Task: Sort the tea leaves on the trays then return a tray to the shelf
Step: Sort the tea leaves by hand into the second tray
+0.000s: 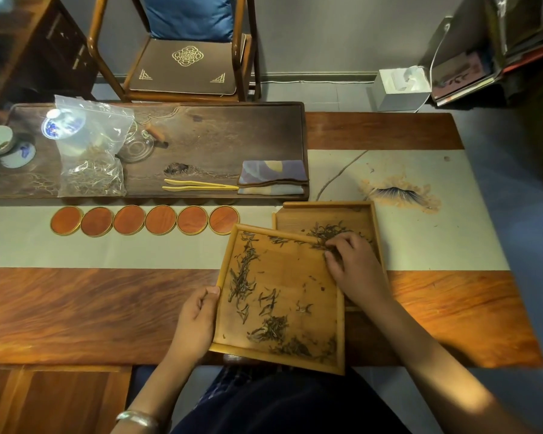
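Head view shows the left hand [195, 317] with fingers curled on the near bamboo tray [295, 277] at its rim, tilting it over the far tray [326, 214]. Right hand [351, 264] fingers, bent together, pinch or rake dry, wiry tea leaves [248, 270] at the upper edge. Best kept light: thin leaves snap, smooth wood lets them slide.
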A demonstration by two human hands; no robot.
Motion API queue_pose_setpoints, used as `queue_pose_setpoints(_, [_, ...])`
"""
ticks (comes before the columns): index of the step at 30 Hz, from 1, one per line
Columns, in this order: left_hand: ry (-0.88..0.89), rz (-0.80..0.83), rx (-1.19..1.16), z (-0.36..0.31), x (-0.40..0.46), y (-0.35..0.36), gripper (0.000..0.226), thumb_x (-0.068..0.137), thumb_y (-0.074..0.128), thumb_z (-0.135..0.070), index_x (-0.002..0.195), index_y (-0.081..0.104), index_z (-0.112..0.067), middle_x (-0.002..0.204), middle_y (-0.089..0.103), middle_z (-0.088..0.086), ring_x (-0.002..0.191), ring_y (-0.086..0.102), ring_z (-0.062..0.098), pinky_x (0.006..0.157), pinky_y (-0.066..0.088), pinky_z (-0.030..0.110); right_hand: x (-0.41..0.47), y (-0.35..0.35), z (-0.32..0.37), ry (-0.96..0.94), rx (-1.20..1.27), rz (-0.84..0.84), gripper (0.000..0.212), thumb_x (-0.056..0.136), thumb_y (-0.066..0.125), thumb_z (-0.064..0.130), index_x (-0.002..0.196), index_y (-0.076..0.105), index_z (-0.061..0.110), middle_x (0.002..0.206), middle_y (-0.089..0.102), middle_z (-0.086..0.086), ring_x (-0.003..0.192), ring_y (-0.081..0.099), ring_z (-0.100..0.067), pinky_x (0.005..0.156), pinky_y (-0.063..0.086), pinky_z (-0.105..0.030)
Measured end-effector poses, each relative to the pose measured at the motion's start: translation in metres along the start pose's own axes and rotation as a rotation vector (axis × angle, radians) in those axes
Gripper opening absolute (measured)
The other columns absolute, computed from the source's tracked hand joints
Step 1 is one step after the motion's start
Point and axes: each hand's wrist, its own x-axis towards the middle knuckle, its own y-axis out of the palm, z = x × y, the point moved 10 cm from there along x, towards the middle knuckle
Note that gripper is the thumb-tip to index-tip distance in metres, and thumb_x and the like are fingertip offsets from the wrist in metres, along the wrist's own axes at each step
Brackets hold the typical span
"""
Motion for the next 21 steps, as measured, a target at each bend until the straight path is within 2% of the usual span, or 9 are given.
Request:
queue_pose_setpoints(2, [0.005,-0.005,-0.019,-0.001,0.001,0.000,0.031,0.101,0.042,-0.015,0.084,0.067,-0.011,0.079,0.070,-0.002,0.073,0.062,0.002,0.065,0.044,0.010,-0.003,0.002,0.030,-0.104,0.004,0.017,0.032,0.092,0.052,0.034,0.120,0.058,0.018,0.121,0.053,-0.001,0.113,0.048,-0.017,0.093,0.040,-0.026])
queue_pose_setpoints(4, [0.004,0.001,-0.028,0.000,0.003,0.002,0.032,0.101,0.041,-0.016,0.083,0.067,-0.012,0.078,0.071,-0.005,0.071,0.063,0.003,0.064,0.044,0.011,-0.010,0.020,0.072,-0.265,-0.021,0.120,0.042,0.093,0.042,0.046,0.128,0.049,0.025,0.136,0.047,0.000,0.126,0.042,-0.018,0.104,0.039,-0.039])
queue_pose_setpoints(5, [0.005,0.005,-0.035,0.000,0.003,0.002,0.032,0.101,0.041,-0.016,0.082,0.067,-0.012,0.077,0.071,-0.004,0.071,0.063,0.005,0.065,0.045,0.014,-0.015,0.032,0.093,-0.355,-0.047,0.184,0.047,0.093,0.037,0.051,0.134,0.043,0.029,0.145,0.040,0.000,0.133,0.035,-0.019,0.111,0.030,-0.044])
queue_pose_setpoints(7, [-0.001,0.014,-0.066,-0.001,0.004,0.004,0.032,0.101,0.041,-0.016,0.083,0.067,-0.012,0.078,0.071,0.001,0.072,0.064,0.009,0.066,0.047,0.019,-0.024,0.058,0.126,-0.515,-0.107,0.298,0.055,0.093,0.032,0.056,0.143,0.028,0.033,0.156,0.023,0.001,0.142,0.018,-0.019,0.116,0.006,-0.044])
queue_pose_setpoints(8, [-0.005,0.017,-0.079,-0.001,0.004,0.005,0.031,0.101,0.042,-0.015,0.083,0.066,-0.013,0.077,0.071,0.002,0.072,0.065,0.010,0.067,0.048,0.021,-0.026,0.068,0.137,-0.576,-0.132,0.330,0.056,0.094,0.033,0.055,0.144,0.026,0.032,0.157,0.019,0.000,0.143,0.014,-0.021,0.115,0.000,-0.042])
queue_pose_setpoints(10, [0.000,0.018,-0.097,-0.004,0.003,0.005,0.032,0.101,0.042,-0.014,0.081,0.066,-0.015,0.074,0.071,-0.001,0.070,0.064,0.007,0.065,0.048,0.019,-0.029,0.078,0.147,-0.644,-0.154,0.348,0.053,0.096,0.035,0.050,0.144,0.032,0.028,0.157,0.021,-0.003,0.144,0.015,-0.025,0.115,-0.001,-0.040])
queue_pose_setpoints(13, [-0.008,-0.001,-0.090,-0.003,0.002,0.002,0.030,0.101,0.042,-0.014,0.082,0.066,-0.012,0.075,0.070,-0.002,0.069,0.064,0.004,0.064,0.047,0.015,-0.028,0.079,0.140,-0.632,-0.145,0.350,0.051,0.097,0.034,0.048,0.143,0.035,0.026,0.155,0.026,-0.003,0.142,0.021,-0.024,0.115,0.004,-0.038])
queue_pose_setpoints(16, [-0.020,-0.021,-0.046,0.001,0.000,-0.002,0.028,0.100,0.043,-0.016,0.085,0.066,-0.008,0.081,0.069,0.005,0.074,0.063,0.007,0.068,0.046,0.021,-0.026,0.074,0.120,-0.574,-0.121,0.363,0.050,0.097,0.034,0.047,0.143,0.035,0.028,0.155,0.027,-0.001,0.143,0.021,-0.022,0.115,0.005,-0.037])
queue_pose_setpoints(21, [-0.007,-0.021,0.004,0.000,-0.002,-0.005,0.028,0.100,0.042,-0.014,0.087,0.066,-0.006,0.084,0.068,0.006,0.075,0.061,0.006,0.068,0.044,0.015,-0.024,0.056,0.077,-0.485,-0.125,0.335,0.050,0.096,0.038,0.046,0.141,0.040,0.026,0.152,0.032,-0.001,0.142,0.025,-0.020,0.117,0.013,-0.037])
